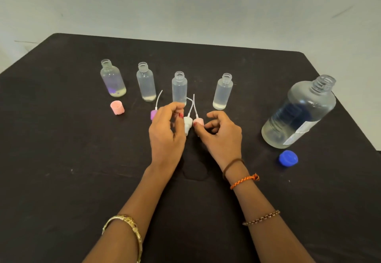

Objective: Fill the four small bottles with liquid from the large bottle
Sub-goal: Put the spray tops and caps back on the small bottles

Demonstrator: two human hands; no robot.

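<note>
Four small clear bottles stand uncapped in a row on the black table: far-left bottle (112, 79), second bottle (146, 81), third bottle (179, 87) and right bottle (223, 91). The large clear bottle (301, 111) stands open at the right, with its blue cap (288, 158) lying in front of it. My left hand (168, 133) holds a white pump top (188, 123) with a thin tube. My right hand (221, 134) pinches a pink pump top (199, 122). A purple pump top (153, 114) lies partly hidden behind my left hand.
A pink cap (117, 107) lies in front of the far-left bottle. The table edge (350, 118) runs close behind the large bottle at the right. A wet patch (195, 172) darkens the cloth between my wrists.
</note>
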